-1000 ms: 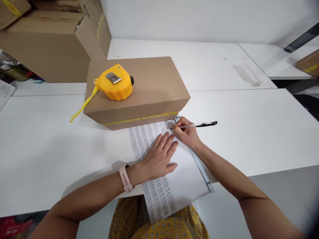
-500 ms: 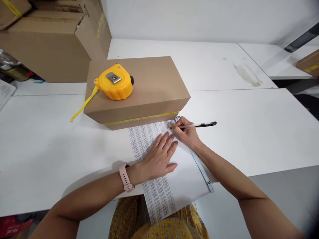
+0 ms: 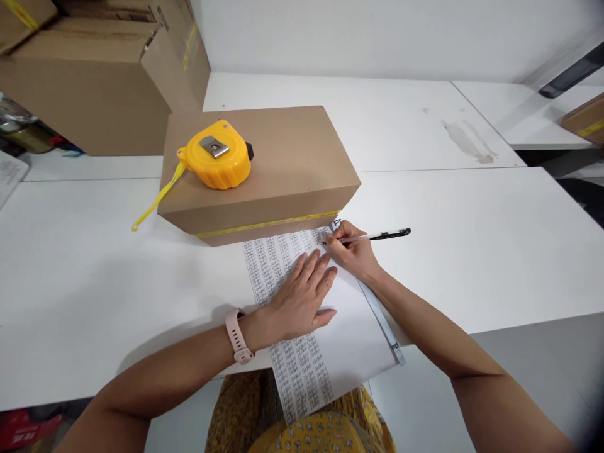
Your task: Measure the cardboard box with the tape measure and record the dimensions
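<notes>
My left hand [image 3: 301,296] lies flat with fingers spread on a sheet of paper [image 3: 349,340] covered with columns of small handwriting; a pink watch sits on that wrist. My right hand [image 3: 355,251] pinches a pen [image 3: 377,236], its tip touching the paper's top edge just in front of a brown cardboard box [image 3: 283,163]. A yellow tape measure [image 3: 217,155] rests on top of the box, its strap hanging off the left side. The paper's near end hangs over the white table [image 3: 94,277].
Larger cardboard boxes [image 3: 94,75] are stacked at the back left against the wall. Another box corner [image 3: 585,119] shows at the far right on a neighbouring table. A gap between tables lies at the right [image 3: 585,195].
</notes>
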A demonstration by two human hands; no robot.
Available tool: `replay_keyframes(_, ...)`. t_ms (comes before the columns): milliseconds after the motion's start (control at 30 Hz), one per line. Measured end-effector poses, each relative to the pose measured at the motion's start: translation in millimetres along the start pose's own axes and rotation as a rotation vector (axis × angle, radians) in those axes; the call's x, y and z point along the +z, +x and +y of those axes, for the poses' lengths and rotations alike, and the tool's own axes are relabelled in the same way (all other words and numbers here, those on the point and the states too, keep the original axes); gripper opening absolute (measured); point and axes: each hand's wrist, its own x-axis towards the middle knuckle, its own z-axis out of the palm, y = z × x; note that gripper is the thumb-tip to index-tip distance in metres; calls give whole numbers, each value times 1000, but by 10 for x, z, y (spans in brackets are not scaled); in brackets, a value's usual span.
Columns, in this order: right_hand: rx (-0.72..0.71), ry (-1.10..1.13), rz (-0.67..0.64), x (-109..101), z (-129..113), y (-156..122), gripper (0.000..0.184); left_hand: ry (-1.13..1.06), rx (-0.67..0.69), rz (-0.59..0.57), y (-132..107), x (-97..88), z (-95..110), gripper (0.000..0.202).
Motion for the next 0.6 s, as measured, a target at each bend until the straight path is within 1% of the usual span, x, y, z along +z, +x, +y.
replay_keyframes(300,9,-10,15,-5,-25,1,26,10,6,19,-15,19,1,74)
replay_keyframes(600,7,-21,8,-9,-27,-1,25,-2,-1,4,-12,15,-3,74)
